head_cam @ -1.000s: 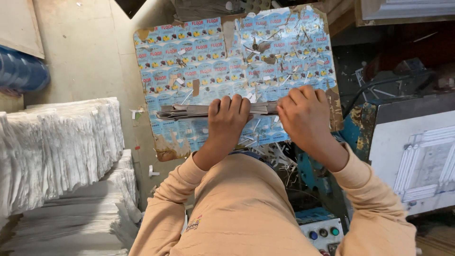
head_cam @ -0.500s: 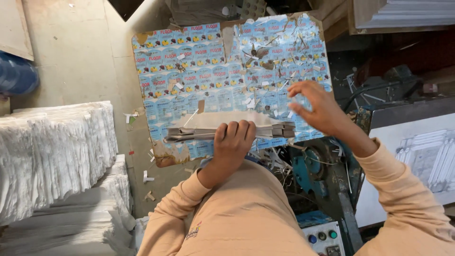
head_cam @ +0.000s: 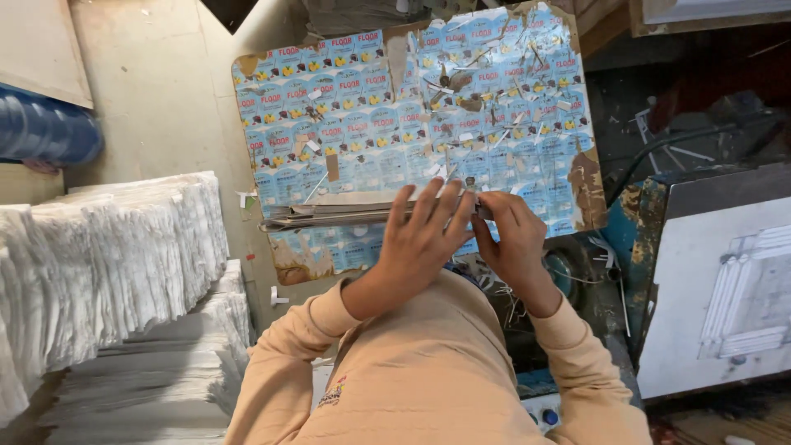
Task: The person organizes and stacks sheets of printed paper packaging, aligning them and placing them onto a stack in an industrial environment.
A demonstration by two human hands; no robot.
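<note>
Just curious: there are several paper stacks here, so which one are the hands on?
The thin flat stack on the blue printed board; the tall white stacks sit untouched.
</note>
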